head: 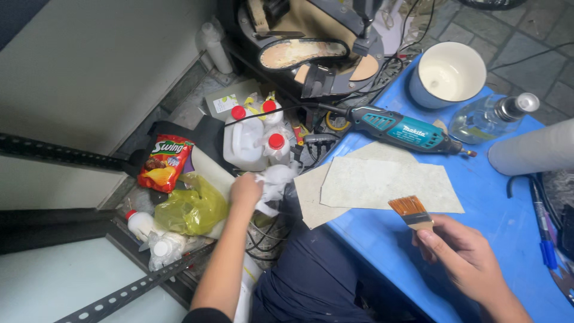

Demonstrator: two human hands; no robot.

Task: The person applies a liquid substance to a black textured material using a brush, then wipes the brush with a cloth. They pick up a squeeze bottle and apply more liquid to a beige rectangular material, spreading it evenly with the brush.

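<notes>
Head view: right hand [463, 254], fingers clamped on a light, stiff flat paintbrush [411, 212] at its ferrule; left hand [246, 190], fingers closed on soft, crushable white plastic wrap [276, 179].

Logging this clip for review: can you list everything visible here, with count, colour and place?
brush: 1, orange bristles, pale handle, in the right hand
pale sheets: 2, grey-beige, overlapping on the blue table
rotary tool: 1, teal, behind the sheets
bowl: 1, white, far table edge
glass bottle: 1, clear, right of the bowl
paper roll: 1, white, right edge
pen: 1, blue, right table edge
plastic jugs: about 3, white, red caps, on the floor
snack bag: 1, red, floor left
plastic bag: 1, yellow, beside the snack bag
crumpled white material: 1, at the left hand
left hand: reaching onto the white material
right hand: fingers closed on the brush
</notes>
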